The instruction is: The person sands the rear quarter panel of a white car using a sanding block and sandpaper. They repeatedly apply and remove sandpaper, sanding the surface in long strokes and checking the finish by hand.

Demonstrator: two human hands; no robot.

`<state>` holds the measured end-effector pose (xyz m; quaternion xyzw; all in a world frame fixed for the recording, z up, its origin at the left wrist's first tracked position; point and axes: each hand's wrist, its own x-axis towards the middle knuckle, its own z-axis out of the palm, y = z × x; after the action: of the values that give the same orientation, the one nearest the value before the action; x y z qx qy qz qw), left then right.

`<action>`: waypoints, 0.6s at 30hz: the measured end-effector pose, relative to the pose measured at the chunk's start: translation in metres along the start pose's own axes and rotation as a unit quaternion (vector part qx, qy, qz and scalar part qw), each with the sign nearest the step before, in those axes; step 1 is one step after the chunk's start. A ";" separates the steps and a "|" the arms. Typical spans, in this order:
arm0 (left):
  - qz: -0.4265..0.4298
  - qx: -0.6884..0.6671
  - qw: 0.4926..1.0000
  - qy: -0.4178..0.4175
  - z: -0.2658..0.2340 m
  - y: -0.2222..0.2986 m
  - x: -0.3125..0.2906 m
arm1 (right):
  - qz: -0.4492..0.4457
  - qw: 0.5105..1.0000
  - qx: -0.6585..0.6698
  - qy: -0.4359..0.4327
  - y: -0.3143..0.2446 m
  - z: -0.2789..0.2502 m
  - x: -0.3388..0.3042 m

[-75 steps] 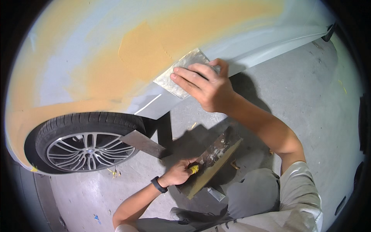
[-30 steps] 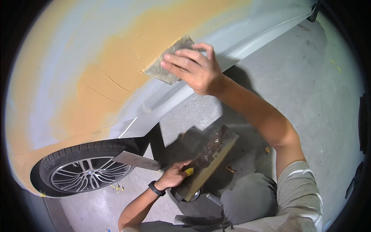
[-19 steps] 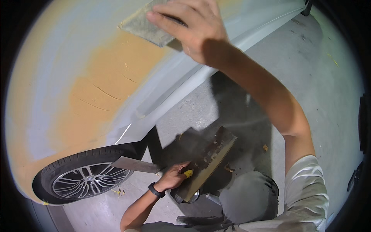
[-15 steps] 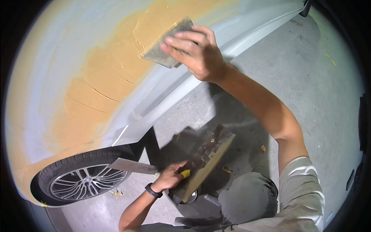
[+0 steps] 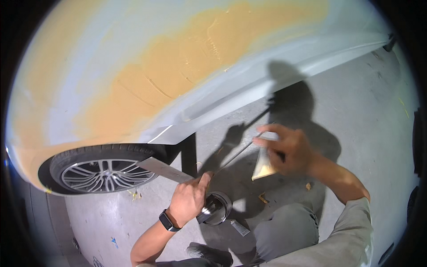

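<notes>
Yellow-tan body filler (image 5: 191,49) covers a wide patch of the pale car panel (image 5: 249,84), with several ridges in it. Below the panel, my left hand (image 5: 189,200) is closed on a filler board (image 5: 238,153), seen almost edge-on. A flat metal scraper (image 5: 164,170) also juts from that hand toward the wheel. My right hand (image 5: 289,149) is closed on a spreader (image 5: 264,167) with pale filler along its lower edge. The right fingertips are close to the board's far end; whether they touch it I cannot tell.
An alloy wheel (image 5: 106,175) sits under the arch at the left. On the concrete floor (image 5: 124,222) are a round tin (image 5: 222,207) below my left hand and a small tube (image 5: 240,228). My knee (image 5: 287,231) is at lower right.
My right hand has come off the panel with the spreader, down to the board. The left hand has turned the board from face-up to nearly edge-on. The view has shifted.
</notes>
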<state>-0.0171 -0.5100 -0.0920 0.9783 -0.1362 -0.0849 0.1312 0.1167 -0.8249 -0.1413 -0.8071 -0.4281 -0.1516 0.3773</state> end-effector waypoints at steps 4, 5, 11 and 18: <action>0.118 0.182 0.971 0.104 -0.031 0.023 0.006 | 0.072 0.983 -0.168 -0.002 -0.020 -0.004 0.006; 0.155 0.245 0.949 0.127 -0.039 0.029 0.006 | 0.121 0.967 -0.224 0.000 -0.023 -0.006 0.011; 0.101 0.380 0.883 0.257 -0.104 0.028 0.015 | -0.062 0.932 -0.220 0.280 -0.017 -0.030 0.070; 0.044 0.461 0.790 0.401 -0.160 0.010 0.033 | -0.058 0.880 -0.341 0.327 -0.036 -0.050 0.150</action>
<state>0.0440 -0.4913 0.0592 0.8615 -0.1368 0.3941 -0.2894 0.1795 -0.7627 -0.0054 -0.7638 -0.2487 -0.5651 0.1880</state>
